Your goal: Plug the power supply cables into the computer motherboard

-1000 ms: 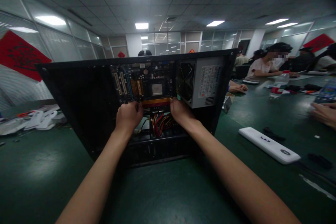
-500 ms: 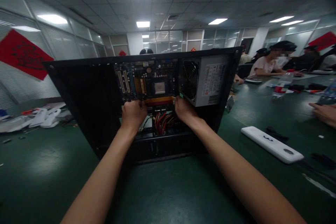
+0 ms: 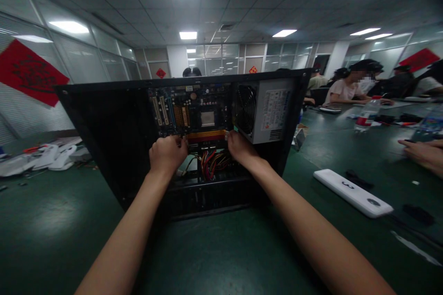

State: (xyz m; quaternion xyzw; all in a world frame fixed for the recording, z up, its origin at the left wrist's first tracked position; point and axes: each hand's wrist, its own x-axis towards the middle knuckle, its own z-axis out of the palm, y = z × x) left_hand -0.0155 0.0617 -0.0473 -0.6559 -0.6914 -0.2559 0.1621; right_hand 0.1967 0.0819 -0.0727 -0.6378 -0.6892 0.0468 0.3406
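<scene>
Two hands (image 3: 168, 154) (image 3: 240, 147) are resting curled at the slots (image 3: 206, 135), can't tell if gripping, PSU (image 3: 272, 110) already sitting alongside, chip (image 3: 208, 119) uncovered above.

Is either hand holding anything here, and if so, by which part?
The left hand and right hand are at opposite ends of the red and yellow slots on the motherboard; whether they actually grip those ends cannot be told.
</scene>
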